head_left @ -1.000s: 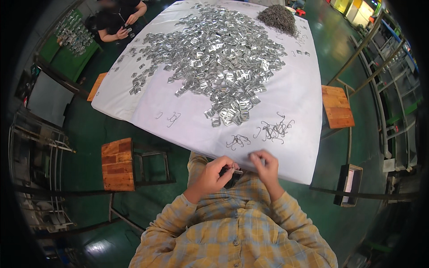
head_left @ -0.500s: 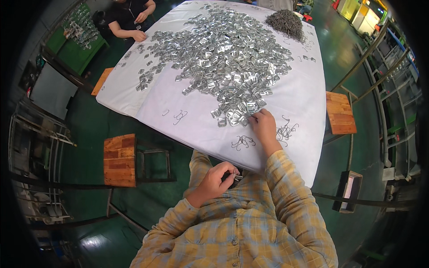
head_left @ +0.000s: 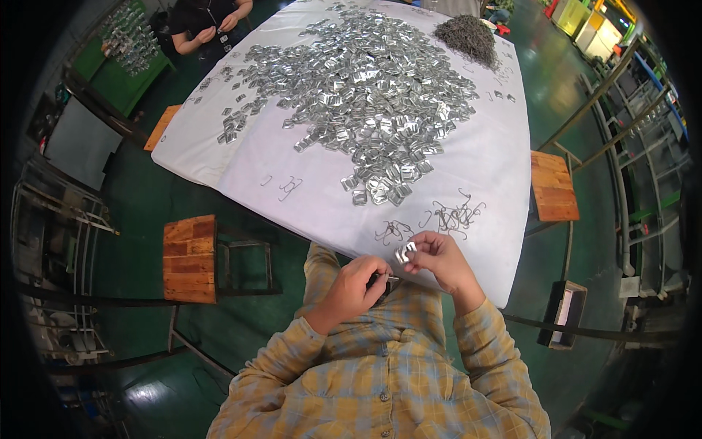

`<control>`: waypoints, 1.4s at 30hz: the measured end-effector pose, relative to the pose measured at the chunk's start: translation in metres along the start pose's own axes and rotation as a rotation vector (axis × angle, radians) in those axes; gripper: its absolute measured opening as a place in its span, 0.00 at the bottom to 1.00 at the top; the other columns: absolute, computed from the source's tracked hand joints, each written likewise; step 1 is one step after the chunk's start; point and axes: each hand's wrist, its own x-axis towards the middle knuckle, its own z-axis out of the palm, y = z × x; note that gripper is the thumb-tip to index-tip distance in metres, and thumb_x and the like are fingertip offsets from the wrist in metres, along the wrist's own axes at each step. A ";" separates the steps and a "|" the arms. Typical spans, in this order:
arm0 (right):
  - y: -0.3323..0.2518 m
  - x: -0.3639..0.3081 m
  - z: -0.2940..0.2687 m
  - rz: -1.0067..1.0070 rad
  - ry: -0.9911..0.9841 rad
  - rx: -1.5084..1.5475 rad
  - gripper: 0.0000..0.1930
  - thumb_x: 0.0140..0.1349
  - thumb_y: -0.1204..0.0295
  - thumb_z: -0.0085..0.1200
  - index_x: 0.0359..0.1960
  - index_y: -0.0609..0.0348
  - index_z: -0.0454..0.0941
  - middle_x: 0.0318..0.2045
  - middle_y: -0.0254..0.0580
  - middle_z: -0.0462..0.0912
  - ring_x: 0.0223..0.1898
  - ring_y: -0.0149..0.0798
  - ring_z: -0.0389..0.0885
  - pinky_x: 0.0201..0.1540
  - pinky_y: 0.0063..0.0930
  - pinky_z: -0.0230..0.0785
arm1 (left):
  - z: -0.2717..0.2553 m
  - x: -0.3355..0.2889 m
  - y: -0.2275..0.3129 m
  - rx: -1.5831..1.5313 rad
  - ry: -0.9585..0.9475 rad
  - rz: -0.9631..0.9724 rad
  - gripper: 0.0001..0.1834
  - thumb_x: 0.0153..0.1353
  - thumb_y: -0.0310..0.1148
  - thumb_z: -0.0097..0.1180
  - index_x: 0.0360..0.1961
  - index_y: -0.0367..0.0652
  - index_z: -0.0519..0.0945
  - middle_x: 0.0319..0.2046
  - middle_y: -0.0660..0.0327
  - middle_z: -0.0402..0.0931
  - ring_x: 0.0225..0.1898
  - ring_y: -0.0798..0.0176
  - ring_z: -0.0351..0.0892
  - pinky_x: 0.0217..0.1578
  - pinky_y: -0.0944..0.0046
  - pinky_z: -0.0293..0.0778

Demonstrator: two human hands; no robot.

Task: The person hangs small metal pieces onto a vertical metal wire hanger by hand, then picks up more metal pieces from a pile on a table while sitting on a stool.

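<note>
The surface (head_left: 490, 154), covered in white cloth, fills the upper middle of the frame and slants down to the lower right. Across its centre spreads a pile (head_left: 380, 88) of silver plates, dense in the middle and thinning to loose pieces at its left and lower edges. A co-worker (head_left: 197, 22) in black is at the upper left, both hands raised near the chest. A wooden stool (head_left: 189, 257) stands at the left of the frame. At the upper right of the surface sits a dark grey heap (head_left: 466, 40).

The left hand (head_left: 355, 287) is at the lower centre, its fingers curled together around something mostly hidden. The right hand (head_left: 442, 263) is just to its right and higher, its fingers clamped on one plate.

Dark wire hooks (head_left: 455, 216), thin and curved, lie tangled right of centre, with a smaller group beside them.

The held plate (head_left: 406, 253) is at the lower centre of the frame, just below that smaller group: bright silver, squarish, round-cornered, tilted, with darker bands across its glossy face. Smallest is a thin pale end (head_left: 393, 278) jutting rightward from the left hand.
</note>
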 end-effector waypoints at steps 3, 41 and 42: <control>-0.001 -0.010 0.005 0.029 -0.030 -0.021 0.10 0.55 0.81 0.54 0.39 0.70 0.75 0.29 0.41 0.81 0.26 0.31 0.80 0.31 0.20 0.73 | 0.000 0.002 0.004 0.042 -0.012 -0.002 0.06 0.53 0.21 0.53 0.33 0.36 0.72 0.31 0.54 0.75 0.34 0.54 0.77 0.33 0.61 0.71; 0.031 -0.039 0.032 -0.350 0.281 -0.513 0.19 0.49 0.85 0.55 0.44 0.58 0.70 0.29 0.32 0.76 0.31 0.22 0.73 0.33 0.16 0.69 | 0.032 0.056 -0.064 0.765 0.040 -0.033 0.01 0.46 0.24 0.50 0.22 0.39 0.73 0.24 0.55 0.72 0.27 0.51 0.77 0.27 0.55 0.74; 0.031 -0.038 0.032 -0.352 0.279 -0.511 0.19 0.49 0.85 0.55 0.44 0.58 0.70 0.29 0.32 0.76 0.31 0.22 0.73 0.33 0.16 0.69 | 0.031 0.057 -0.066 0.768 0.040 -0.034 0.01 0.46 0.24 0.50 0.22 0.39 0.73 0.24 0.55 0.72 0.27 0.51 0.77 0.27 0.55 0.74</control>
